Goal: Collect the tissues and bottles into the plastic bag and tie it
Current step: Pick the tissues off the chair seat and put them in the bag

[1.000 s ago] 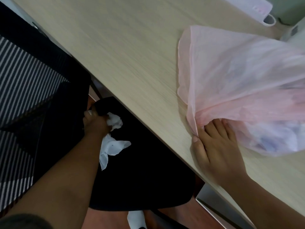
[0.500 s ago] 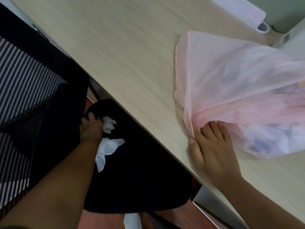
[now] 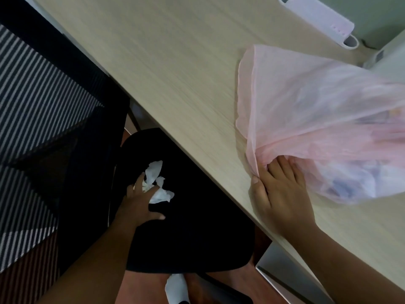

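at the far left stands a chair back (image 3: 32, 102) of striped mesh, and next to it the black chair seat (image 3: 197, 227) tucked partly under the table. the left hand (image 3: 140, 202) reaches down onto that seat, fingers loosely curled around white crumpled tissues (image 3: 156, 183), thumb stuck out to the side; part of the paper pokes out past the fingers, so the hold looks partial. tissue is very light, soft and tears easily, so it wants gathering into the palm and bunching, not pinching by one corner. a white sock (image 3: 177, 288) shows below the seat.

further right, the pale wood table (image 3: 175, 73) carries the pink plastic bag (image 3: 317, 110), lying on its side with white and bluish things dimly visible through it. the right hand (image 3: 282, 198) rests flat on the table, fingers close together and tucked into the gathered edge of the bag, thumb alongside. the film is thin, slippery and floppy; the bunched rim by those fingers seems the place to grip.
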### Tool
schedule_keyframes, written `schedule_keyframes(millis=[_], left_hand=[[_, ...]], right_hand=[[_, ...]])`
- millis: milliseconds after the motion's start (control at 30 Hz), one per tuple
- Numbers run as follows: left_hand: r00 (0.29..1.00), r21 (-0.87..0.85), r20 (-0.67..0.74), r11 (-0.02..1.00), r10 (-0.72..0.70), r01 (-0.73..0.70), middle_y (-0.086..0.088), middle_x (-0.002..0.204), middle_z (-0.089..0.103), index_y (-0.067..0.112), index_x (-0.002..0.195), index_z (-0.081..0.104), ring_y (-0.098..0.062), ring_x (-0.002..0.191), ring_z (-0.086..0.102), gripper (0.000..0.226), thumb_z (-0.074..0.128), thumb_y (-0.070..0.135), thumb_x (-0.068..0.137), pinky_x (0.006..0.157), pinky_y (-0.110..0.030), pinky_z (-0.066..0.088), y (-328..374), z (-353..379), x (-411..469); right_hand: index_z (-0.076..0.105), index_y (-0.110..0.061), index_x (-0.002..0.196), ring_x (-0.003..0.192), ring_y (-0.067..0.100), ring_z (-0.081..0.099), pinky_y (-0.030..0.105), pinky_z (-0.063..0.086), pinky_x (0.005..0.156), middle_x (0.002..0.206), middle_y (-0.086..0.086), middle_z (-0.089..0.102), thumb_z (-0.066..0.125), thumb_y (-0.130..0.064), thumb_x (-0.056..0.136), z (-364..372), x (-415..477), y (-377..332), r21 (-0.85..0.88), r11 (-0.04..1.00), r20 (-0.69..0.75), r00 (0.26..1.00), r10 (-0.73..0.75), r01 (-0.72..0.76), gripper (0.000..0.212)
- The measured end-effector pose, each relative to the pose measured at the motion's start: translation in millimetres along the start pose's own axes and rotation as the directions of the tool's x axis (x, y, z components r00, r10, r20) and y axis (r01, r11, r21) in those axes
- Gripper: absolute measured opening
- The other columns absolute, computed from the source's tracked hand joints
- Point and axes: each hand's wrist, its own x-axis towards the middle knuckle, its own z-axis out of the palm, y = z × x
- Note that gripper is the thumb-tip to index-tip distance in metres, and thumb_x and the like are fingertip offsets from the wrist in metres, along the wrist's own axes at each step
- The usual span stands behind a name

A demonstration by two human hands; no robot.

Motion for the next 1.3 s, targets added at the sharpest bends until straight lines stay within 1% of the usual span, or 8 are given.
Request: schedule_keyframes(millis=[200,333,633,767,900,1033,1167,1300], left_hand=[[0.933,-0.455,-0.031,0.836,-0.359,0.306,-0.014,0.123,0.052,0.016,0.133,0.044,-0.025,0.090,0.059,0.049,0.062,0.037,0.093,0.070,-0.038,0.053,5,-16,10],[0.984,-0.167,-0.041,0.972,-0.175,0.166,-0.017,0.124,0.054,0.019,0.131,0.049,-0.028,0.094,0.059,0.039,0.059,0.033,0.096,0.075,-0.035,0.047,11,-19,12],[0.996,0.382,-0.082,0.924,0.045,-0.010,-0.016,0.160,-0.023,0.045,0.139,-0.039,-0.052,0.144,0.003,0.147,0.076,0.076,0.053,0.110,-0.066,0.019,17,-14,47],[0.984,0.384,0.056,0.907,0.167,-0.175,-0.016,0.163,0.003,0.041,0.153,-0.006,-0.046,0.143,0.014,0.112,0.044,0.083,0.061,0.114,-0.057,0.020,32,-16,52],[0.972,0.279,-0.036,0.937,0.230,-0.211,-0.018,0.127,0.051,0.025,0.137,0.050,-0.044,0.108,0.052,0.091,0.081,0.059,0.059,0.085,-0.050,0.051,27,-4,41],[0.969,0.312,-0.098,0.931,0.228,-0.188,-0.018,0.112,0.056,0.025,0.125,0.047,-0.042,0.091,0.055,0.095,0.094,0.035,0.044,0.070,-0.046,0.054,21,10,29],[0.961,0.322,-0.045,0.914,0.274,-0.245,-0.009,0.154,0.025,0.053,0.148,0.017,-0.039,0.124,0.032,0.095,0.055,0.084,0.066,0.098,-0.053,0.037,29,12,19],[0.972,0.359,-0.035,0.911,0.230,-0.203,-0.014,0.130,0.053,0.038,0.129,0.048,-0.039,0.104,0.052,0.081,0.080,0.064,0.060,0.078,-0.055,0.049,33,26,24]], right_hand=[[0.056,-0.016,0.130,0.133,0.029,0.040,0.046,0.018,0.119,0.129,0.007,0.057,0.034,-0.028,0.093,0,0,-1,-0.008,1.000,0.009,1.000,0.003,-0.003,0.045],[0.058,-0.015,0.128,0.131,0.030,0.041,0.047,0.020,0.118,0.126,0.008,0.059,0.034,-0.027,0.092,0,0,-1,0.004,1.000,0.005,1.000,0.005,-0.005,0.044],[0.047,-0.016,0.140,0.141,0.029,0.032,0.044,0.013,0.121,0.143,0.011,0.050,0.032,-0.029,0.096,0,0,0,0.032,0.999,0.017,1.000,-0.007,0.006,0.049],[0.052,-0.012,0.135,0.138,0.032,0.035,0.050,0.020,0.117,0.137,0.012,0.053,0.034,-0.028,0.094,1,1,-1,0.027,1.000,0.020,1.000,-0.004,0.003,0.047],[0.054,-0.012,0.133,0.137,0.032,0.035,0.050,0.022,0.116,0.136,0.012,0.053,0.035,-0.028,0.093,0,1,-2,0.038,0.999,0.014,1.000,0.000,-0.001,0.046],[0.052,-0.012,0.135,0.139,0.031,0.034,0.050,0.021,0.117,0.140,0.011,0.052,0.034,-0.028,0.094,0,0,-2,0.050,0.999,0.009,1.000,-0.001,0.001,0.048],[0.054,-0.012,0.132,0.137,0.031,0.036,0.050,0.021,0.117,0.135,0.011,0.054,0.033,-0.029,0.095,1,0,-1,0.051,0.999,0.014,1.000,0.001,-0.001,0.046],[0.049,-0.014,0.137,0.140,0.029,0.032,0.048,0.017,0.119,0.141,0.009,0.050,0.032,-0.030,0.097,2,1,1,0.039,0.999,0.027,1.000,-0.005,0.004,0.046]])
